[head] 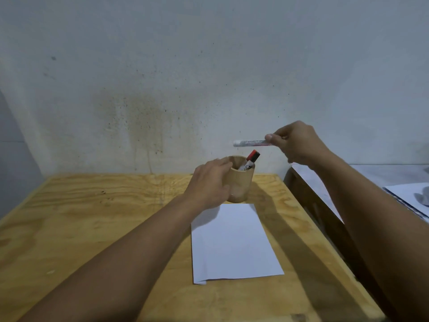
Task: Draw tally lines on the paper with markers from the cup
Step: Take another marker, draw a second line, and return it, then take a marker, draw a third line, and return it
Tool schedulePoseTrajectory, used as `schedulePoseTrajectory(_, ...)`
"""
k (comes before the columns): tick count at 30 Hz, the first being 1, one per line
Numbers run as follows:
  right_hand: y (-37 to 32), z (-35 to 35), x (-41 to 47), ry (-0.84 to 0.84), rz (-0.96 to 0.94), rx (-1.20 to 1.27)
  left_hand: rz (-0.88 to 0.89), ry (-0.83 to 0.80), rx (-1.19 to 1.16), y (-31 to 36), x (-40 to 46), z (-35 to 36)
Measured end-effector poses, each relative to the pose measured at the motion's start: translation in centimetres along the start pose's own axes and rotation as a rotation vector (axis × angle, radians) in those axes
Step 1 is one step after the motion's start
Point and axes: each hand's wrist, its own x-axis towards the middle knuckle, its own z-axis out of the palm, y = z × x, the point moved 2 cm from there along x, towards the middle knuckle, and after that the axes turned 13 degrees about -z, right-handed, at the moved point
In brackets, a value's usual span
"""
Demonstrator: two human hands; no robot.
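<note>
A wooden cup (242,182) stands at the far edge of the plywood table (92,217), just beyond a blank white sheet of paper (232,240). My left hand (210,184) wraps around the cup's left side. A marker with a red cap (250,160) leans out of the cup. My right hand (294,145) is raised above and to the right of the cup, pinching one end of a white marker (249,143) that lies level in the air and points left.
A stained wall (209,77) rises right behind the table. To the right, past the table's edge, a dark wooden frame (313,198) borders a lower grey surface with white sheets (404,194) on it.
</note>
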Motion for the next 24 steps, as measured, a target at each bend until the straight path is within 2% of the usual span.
schedulePoseTrajectory(4,-0.3,1.0,1.5,0.026,-0.043,0.041,0.013,0.02,0.081,-0.4,0.3,0.4)
schedulePoseTrajectory(14,0.0,7.0,2.5,0.051,-0.133,-0.08,0.001,0.021,0.09,-0.8,0.4,0.6)
schedulePoseTrajectory(19,0.3,7.4,2.1,-0.095,-0.033,0.105,-0.004,-0.004,0.061,-1.1,0.5,0.9)
schedulePoseTrajectory(24,0.8,7.6,2.2,0.023,0.036,0.098,-0.007,-0.005,0.035,-0.9,0.4,0.7)
